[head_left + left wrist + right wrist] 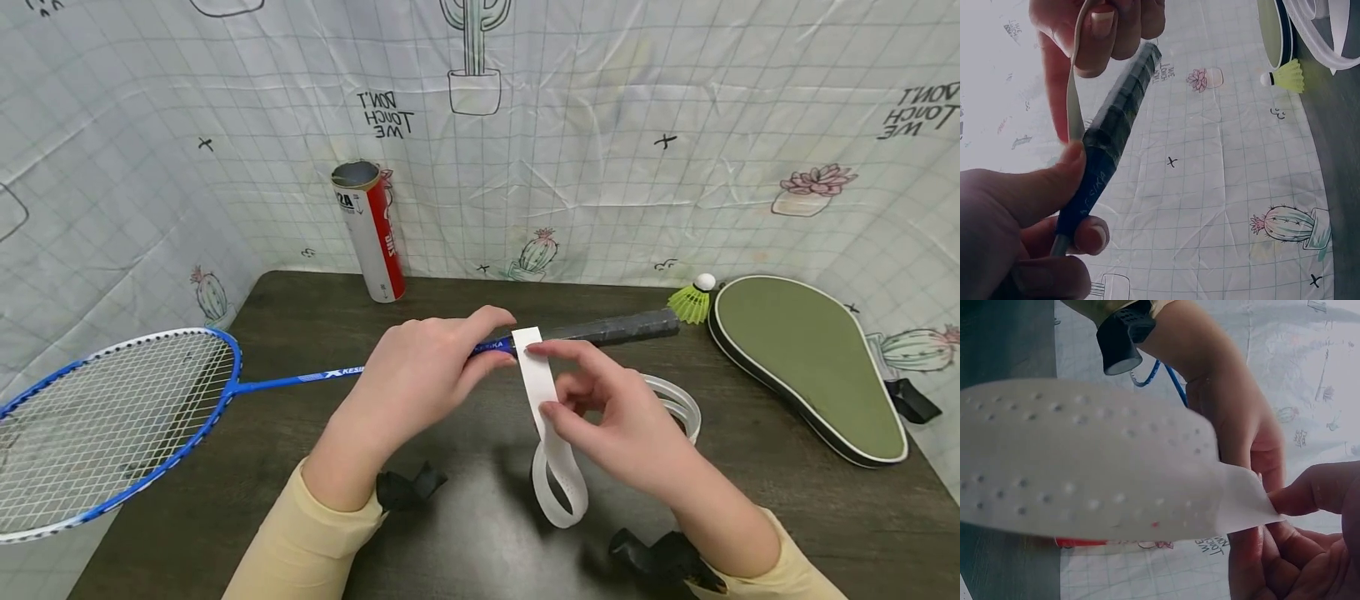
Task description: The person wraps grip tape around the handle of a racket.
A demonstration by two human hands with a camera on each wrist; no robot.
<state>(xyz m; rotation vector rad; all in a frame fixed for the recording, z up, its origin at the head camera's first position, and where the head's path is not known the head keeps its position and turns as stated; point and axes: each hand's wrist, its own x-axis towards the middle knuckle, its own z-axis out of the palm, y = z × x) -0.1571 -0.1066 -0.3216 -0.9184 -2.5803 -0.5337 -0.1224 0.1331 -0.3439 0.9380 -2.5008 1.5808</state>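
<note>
A blue and white badminton racket [292, 380] is held across the view, its strung head at the left and its dark-wrapped handle [626, 327] toward the right. My left hand [427, 367] grips it between thumb and fingers at the blue collar above the handle. A white strip of grip tape [537, 379] lies with its end against the top of the handle. My right hand [611, 417] pinches that strip near the end. Below the fingers the tape hangs in a loop; rows of small dimpled holes mark it [1085, 456] in the right wrist view.
More white tape lies coiled [678, 404] behind the right hand. A red and white shuttlecock tube [371, 237] stands at the back of the dark table [450, 542]. At the right are a yellow shuttlecock [692, 302] and a green paddle-shaped case [806, 367].
</note>
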